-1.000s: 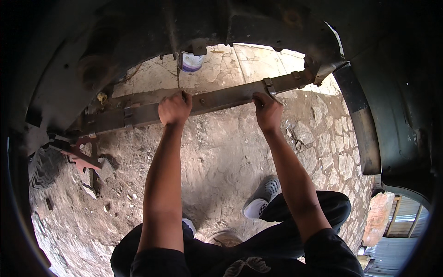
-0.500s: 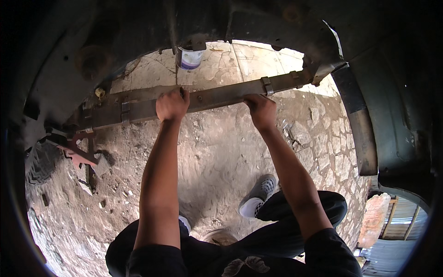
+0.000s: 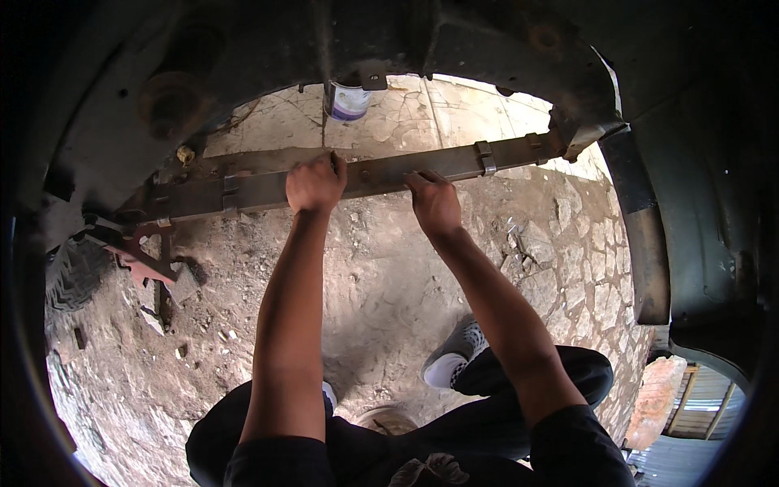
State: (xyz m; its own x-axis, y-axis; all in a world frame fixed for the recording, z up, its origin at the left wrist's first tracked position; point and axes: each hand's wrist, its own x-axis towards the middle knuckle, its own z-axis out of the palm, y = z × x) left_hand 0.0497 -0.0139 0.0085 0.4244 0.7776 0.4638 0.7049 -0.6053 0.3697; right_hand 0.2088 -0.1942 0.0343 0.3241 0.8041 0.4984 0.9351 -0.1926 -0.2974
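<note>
two hands grip one long rusty leaf spring that runs across the upper middle of the view, from a dark bracket low on the left up to a mount under the wheel arch on the right. the left hand is closed in a fist around the spring near its middle, knuckles up. the right hand sits just to its right, fingers curled over the top edge of the same bar, thumb below. the two hands are near each other but not touching.

a metal clamp band wraps the spring to the right of the right hand, and another clamp wraps it left of the left hand. above the spring, a white can with a purple band stands on the stone paving behind. a reddish metal stand sits on the dirt at the left end, next to a tyre tread. below, the cracked stone ground spreads out, with a grey patterned shoe beside the person's dark trousers.
</note>
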